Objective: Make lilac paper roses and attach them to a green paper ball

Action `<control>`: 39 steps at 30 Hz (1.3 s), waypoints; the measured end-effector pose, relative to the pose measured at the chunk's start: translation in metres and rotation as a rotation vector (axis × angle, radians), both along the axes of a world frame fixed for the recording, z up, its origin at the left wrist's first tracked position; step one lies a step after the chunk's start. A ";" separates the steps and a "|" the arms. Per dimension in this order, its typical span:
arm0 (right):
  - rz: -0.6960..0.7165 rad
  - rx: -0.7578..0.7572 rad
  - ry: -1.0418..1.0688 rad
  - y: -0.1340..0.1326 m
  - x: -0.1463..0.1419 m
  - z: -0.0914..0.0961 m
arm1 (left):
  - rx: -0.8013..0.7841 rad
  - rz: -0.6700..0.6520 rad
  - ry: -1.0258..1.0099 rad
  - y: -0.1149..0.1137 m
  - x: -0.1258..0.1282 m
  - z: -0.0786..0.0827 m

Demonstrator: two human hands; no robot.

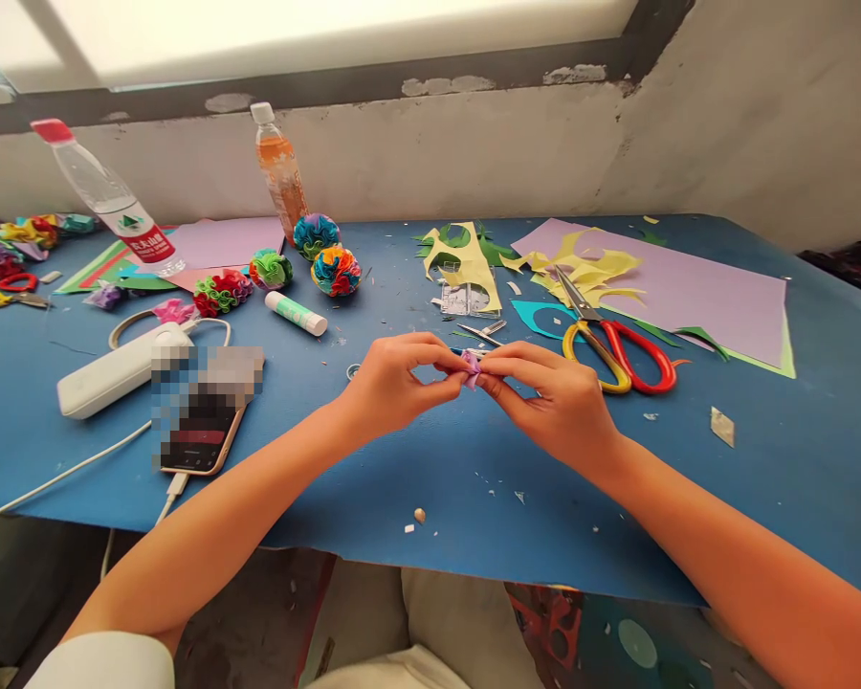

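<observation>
A small crumpled piece of purple paper (472,367) is pinched between my two hands, above the blue table. My left hand (403,381) grips its left side with thumb and forefinger. On the other side, the fingertips of my right hand (549,385) close on the same paper. Much of the piece is hidden by the fingers. Just beyond the hands lie small pointed metal scissors (489,332), partly covered. Large scissors with yellow and red handles (609,354) rest right of my right hand.
Yellow paper scraps (588,263) lie on purple sheets (710,292) at the right. Ruffled paper balls (336,270), a glue stick (297,313) and an orange drink bottle (279,167) stand or lie left of centre. A water bottle (125,215), white power bank (121,368) and phone (205,435) are farther left.
</observation>
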State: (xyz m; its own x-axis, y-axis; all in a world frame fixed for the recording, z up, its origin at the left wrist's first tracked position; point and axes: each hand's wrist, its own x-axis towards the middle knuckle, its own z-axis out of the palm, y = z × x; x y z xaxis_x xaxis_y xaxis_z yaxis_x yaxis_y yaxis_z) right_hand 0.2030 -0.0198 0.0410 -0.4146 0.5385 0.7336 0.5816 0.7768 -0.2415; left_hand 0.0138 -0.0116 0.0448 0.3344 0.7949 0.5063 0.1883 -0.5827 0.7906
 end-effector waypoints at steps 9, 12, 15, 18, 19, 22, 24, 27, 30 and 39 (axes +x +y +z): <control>0.011 0.012 -0.036 -0.003 0.000 0.002 | -0.231 0.046 -0.019 -0.002 0.001 0.003; 0.067 0.050 -0.079 0.000 0.002 0.003 | -0.373 -0.018 -0.037 -0.002 -0.001 0.007; 0.066 0.020 -0.065 0.000 0.002 0.003 | -0.377 -0.066 -0.050 -0.001 -0.002 0.007; 0.007 0.012 -0.068 -0.002 0.000 0.003 | -0.291 -0.061 -0.078 0.000 -0.001 0.002; -0.008 0.016 -0.069 -0.002 0.000 0.003 | -0.263 -0.056 -0.094 0.001 0.000 0.000; 0.011 0.026 -0.048 -0.002 -0.001 0.003 | -0.223 -0.058 -0.139 0.001 0.000 -0.004; 0.061 0.028 -0.022 -0.001 0.000 0.003 | -0.231 -0.073 -0.152 0.001 0.000 -0.004; 0.149 0.034 0.021 0.001 0.003 0.002 | -0.245 -0.082 -0.156 -0.001 -0.001 -0.001; 0.207 0.045 0.045 0.002 0.005 0.002 | -0.242 -0.089 -0.148 -0.002 -0.001 0.003; 0.099 0.053 0.018 0.000 -0.001 0.003 | 0.050 0.034 -0.083 -0.004 0.004 -0.004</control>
